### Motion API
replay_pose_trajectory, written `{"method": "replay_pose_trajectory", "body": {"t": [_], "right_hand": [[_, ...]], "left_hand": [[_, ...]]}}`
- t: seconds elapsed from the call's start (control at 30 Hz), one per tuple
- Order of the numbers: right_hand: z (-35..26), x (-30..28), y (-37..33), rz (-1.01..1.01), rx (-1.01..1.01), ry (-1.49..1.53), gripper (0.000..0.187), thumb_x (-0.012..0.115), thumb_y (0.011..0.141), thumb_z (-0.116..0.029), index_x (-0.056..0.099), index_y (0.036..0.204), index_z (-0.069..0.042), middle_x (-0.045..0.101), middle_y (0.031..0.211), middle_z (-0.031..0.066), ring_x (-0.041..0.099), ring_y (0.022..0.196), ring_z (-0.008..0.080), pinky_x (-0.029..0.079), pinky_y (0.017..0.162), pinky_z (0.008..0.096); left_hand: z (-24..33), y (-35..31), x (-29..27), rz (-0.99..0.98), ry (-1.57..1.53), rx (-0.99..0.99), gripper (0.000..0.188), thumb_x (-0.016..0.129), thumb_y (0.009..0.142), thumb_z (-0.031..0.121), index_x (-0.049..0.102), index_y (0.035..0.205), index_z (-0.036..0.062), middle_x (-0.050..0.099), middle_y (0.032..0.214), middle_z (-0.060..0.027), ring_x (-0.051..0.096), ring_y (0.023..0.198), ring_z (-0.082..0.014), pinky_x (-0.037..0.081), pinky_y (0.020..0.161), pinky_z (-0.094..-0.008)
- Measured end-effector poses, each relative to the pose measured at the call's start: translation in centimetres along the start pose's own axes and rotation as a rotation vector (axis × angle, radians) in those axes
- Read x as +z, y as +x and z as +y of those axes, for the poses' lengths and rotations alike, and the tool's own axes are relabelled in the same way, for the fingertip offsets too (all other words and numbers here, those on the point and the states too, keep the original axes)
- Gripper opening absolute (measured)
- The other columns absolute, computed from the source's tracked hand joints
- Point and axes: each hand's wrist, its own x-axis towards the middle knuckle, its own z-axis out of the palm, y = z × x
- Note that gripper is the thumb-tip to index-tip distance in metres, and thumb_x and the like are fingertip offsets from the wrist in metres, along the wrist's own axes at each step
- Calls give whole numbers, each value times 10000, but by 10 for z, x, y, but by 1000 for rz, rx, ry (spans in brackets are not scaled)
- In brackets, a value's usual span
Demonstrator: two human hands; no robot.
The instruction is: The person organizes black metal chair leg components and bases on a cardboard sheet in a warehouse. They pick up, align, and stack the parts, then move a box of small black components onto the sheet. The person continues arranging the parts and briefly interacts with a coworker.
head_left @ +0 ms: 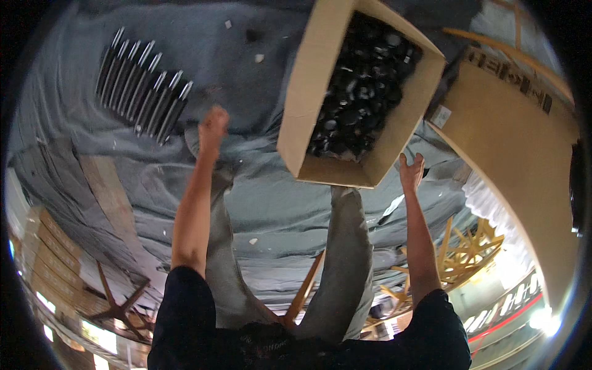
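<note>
My left hand (213, 123) hovers over the dark cloth with its fingers curled in; whatever may be inside is hidden. To its left, several black gas-lift cylinders (145, 89) with silver rods lie side by side in a slanted row. An open cardboard box (308, 86) stands ahead of me, tilted in view, holding many small shiny black parts (364, 86) that look like chair casters. Just outside the box's near right corner is my right hand (412, 172), thumb and fingers apart. A small dark spot beside its fingers is too small to make out.
Wrinkled grey-blue cloth (259, 92) covers the surface, with small pale scraps on it. A large cardboard carton (512, 123) stands at the right. Yellow-brown star-shaped bases (468, 253) are piled behind my right arm. A brown star base (120, 308) and stacked cartons (52, 253) are lower left.
</note>
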Motion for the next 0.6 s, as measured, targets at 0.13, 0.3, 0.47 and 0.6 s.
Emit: {"method": "replay_pose_trajectory", "body": {"t": [0.13,0.3,0.47,0.6], "right_hand": [[35,29,71,-352,-97,88,660,529,774,-568,579,991,53,603,969,241,576,934,380,452,803,438],[-10,26,148,-623,97,206,638,432,792,-564,629,851,39,630,791,246,613,855,382,484,745,434],[2,51,137,-296,-216,114,575,417,814,-471,625,855,63,616,783,284,625,787,384,488,729,444],[16,73,65,-426,-221,255,568,456,824,-488,631,844,52,622,817,271,612,815,407,479,733,471]], "left_hand": [[50,-98,114,-487,573,9,520,600,760,495,583,996,32,618,891,-158,601,781,-259,477,702,-377],[-7,-120,205,39,898,-259,434,573,786,416,632,828,-13,632,765,-241,637,718,-353,500,647,-432],[-9,-122,176,-29,1139,76,313,534,812,256,628,718,-28,624,710,-226,611,666,-405,486,617,-476],[38,-108,135,-48,1129,76,255,546,788,212,622,743,-26,612,732,-240,596,692,-415,482,623,-477]]}}
